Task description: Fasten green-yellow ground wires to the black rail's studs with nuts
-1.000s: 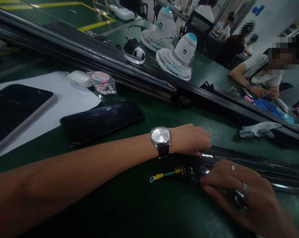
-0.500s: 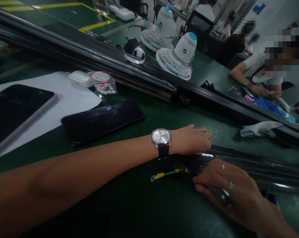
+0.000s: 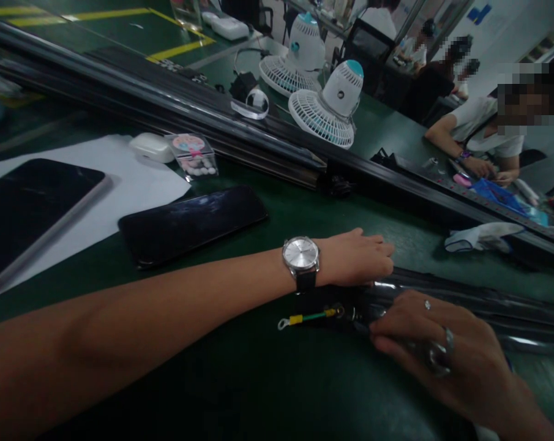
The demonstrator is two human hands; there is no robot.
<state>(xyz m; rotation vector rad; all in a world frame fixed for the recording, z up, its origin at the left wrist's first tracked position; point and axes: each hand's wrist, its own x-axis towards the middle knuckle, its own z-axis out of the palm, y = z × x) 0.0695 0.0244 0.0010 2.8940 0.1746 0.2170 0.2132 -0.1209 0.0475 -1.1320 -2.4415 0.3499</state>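
Left hand [image 3: 357,260] flat, palm down, fingers extended, pressing top edge of long black glossy strip [image 3: 488,306] lying on green counter [image 3: 267,380]. Not gripping, open. Silver wristwatch [image 3: 300,257] on left wrist. Right hand [image 3: 435,346] laid over near end of strip, fingers curled loosely on it, rings on two fingers; firm grip or plain rest: cannot tell. Strip runs rightward from between both hands to right frame edge. Green-yellow wire [image 3: 310,318] with ring terminal sticks out of strip's left end, lying on counter, free of both hands.

Black phone [image 3: 191,223] just behind left forearm, apart from it. Tablet [image 3: 26,211] at far left on white paper sheet [image 3: 134,184]. White earbud case [image 3: 152,147] and small clear box [image 3: 193,154] at paper's far edge. Long black rail [image 3: 212,119] crosses counter diagonally behind, closing off far side. Two white desk fans [image 3: 325,104] beyond rail. White glove [image 3: 481,237] near rail, right of left hand. Bare counter in front of forearm and below wire, toward near edge. Co-worker's hands [image 3: 488,168] busy at far right, well apart.
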